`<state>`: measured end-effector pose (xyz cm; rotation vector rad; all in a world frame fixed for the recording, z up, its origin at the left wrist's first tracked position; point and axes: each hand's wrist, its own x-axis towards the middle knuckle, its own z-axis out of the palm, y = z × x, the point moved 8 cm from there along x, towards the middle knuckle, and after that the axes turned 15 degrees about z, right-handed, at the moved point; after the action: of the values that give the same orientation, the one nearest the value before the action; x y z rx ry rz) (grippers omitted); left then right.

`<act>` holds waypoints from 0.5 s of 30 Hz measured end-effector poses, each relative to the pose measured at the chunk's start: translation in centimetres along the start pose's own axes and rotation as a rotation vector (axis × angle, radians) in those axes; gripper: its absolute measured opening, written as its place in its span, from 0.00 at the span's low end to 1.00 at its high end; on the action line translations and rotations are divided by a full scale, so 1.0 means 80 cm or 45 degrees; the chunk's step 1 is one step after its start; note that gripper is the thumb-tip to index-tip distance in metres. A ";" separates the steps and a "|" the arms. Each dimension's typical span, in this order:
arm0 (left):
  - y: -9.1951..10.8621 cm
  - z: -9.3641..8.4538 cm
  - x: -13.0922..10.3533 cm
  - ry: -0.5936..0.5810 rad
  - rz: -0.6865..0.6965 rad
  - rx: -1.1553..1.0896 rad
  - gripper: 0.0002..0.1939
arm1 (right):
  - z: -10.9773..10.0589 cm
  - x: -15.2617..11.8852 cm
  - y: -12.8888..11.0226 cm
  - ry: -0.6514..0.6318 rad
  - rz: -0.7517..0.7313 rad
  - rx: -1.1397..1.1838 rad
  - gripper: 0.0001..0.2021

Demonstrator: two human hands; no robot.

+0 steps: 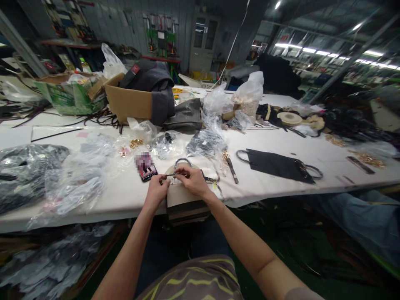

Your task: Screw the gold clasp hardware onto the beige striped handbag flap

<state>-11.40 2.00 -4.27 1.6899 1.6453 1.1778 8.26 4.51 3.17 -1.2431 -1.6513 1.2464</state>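
In a workshop (179, 25), left hand (157, 188) and right hand (193, 182) pinch a strip (169, 175) above a cluttered white table (259, 185).

Phone screen (145, 166) — blurred | plastic-wrapped bundle (29, 175) — edge-cut | pinched strip (170, 175) partly hidden

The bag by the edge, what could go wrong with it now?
The bag reaches past the front edge of the table, so it might slip down if the hands let go. The phone lies close to the left hand; a bump could push it. And the gold bits look small and loose, so some could get lost in the plastic around them.
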 end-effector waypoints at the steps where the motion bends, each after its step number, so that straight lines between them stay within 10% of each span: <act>1: 0.000 0.000 0.000 -0.006 0.003 0.003 0.17 | -0.001 0.002 0.000 -0.019 0.009 0.000 0.08; 15: -0.002 0.001 -0.001 -0.023 0.013 -0.013 0.21 | 0.028 0.020 -0.002 -0.182 0.021 -0.334 0.09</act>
<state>-11.44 1.98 -4.47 1.6998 1.6193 1.1707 5.71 5.39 2.67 -1.3508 -1.9612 1.1794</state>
